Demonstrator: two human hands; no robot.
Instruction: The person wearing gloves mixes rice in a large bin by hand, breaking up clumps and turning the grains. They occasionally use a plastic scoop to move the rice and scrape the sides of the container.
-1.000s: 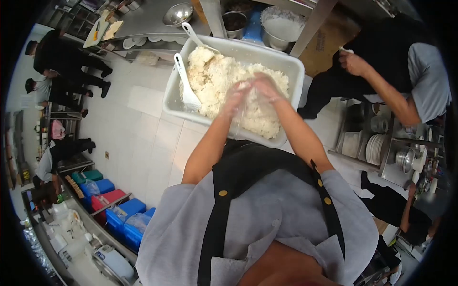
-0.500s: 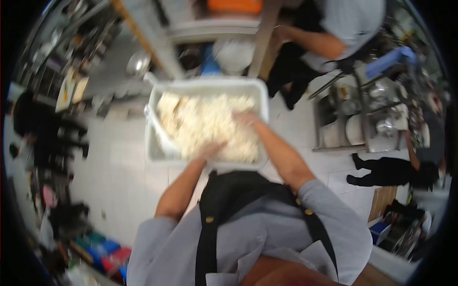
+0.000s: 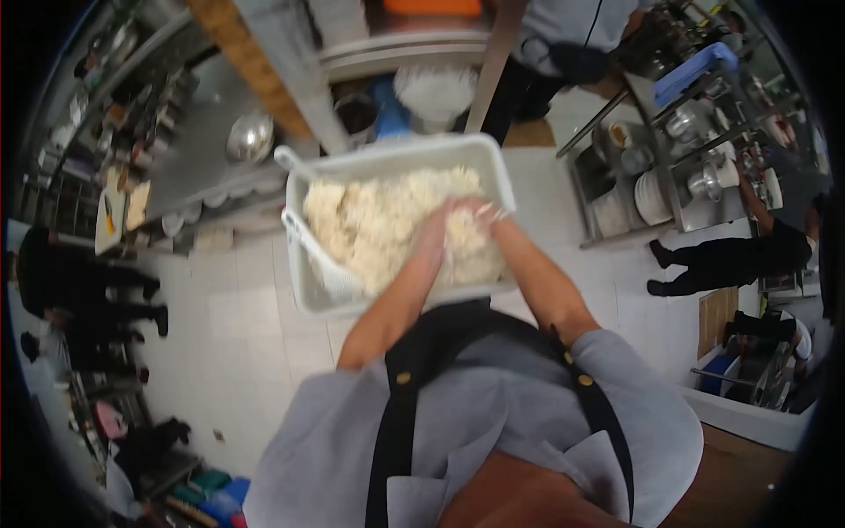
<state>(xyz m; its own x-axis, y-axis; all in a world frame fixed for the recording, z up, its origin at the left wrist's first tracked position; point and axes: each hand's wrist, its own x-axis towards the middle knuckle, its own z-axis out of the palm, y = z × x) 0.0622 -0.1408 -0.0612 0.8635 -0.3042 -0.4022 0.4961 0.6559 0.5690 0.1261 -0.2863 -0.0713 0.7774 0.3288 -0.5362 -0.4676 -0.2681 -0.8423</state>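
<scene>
A white rectangular tub point(image 3: 400, 150) in front of me holds a mass of pale, crumbly, rice-like food point(image 3: 374, 216). My left hand point(image 3: 429, 242) and my right hand point(image 3: 480, 211) are both in its right half. Between them they cup a clump of the food, the left from its left side and the right from behind and the right. Something thin and clear, like a plastic glove, seems to cover my hands, though blur makes this uncertain. Leaning in the tub's left side is a white perforated scoop point(image 3: 330, 268), apart from my hands. A second white handle point(image 3: 292, 161) rests over the back-left corner.
A steel bowl point(image 3: 250, 138) sits on the counter point(image 3: 198, 167) at left. Behind the tub, a shelf holds a plastic-covered white container point(image 3: 436, 92). A rack point(image 3: 607, 185) with plates and pans stands at right. One person point(image 3: 572, 53) stands behind, others on both sides.
My hands were apart and spread on the food; they have come together round a clump at the right. My view has shifted slightly, and the person behind has moved to the right.
</scene>
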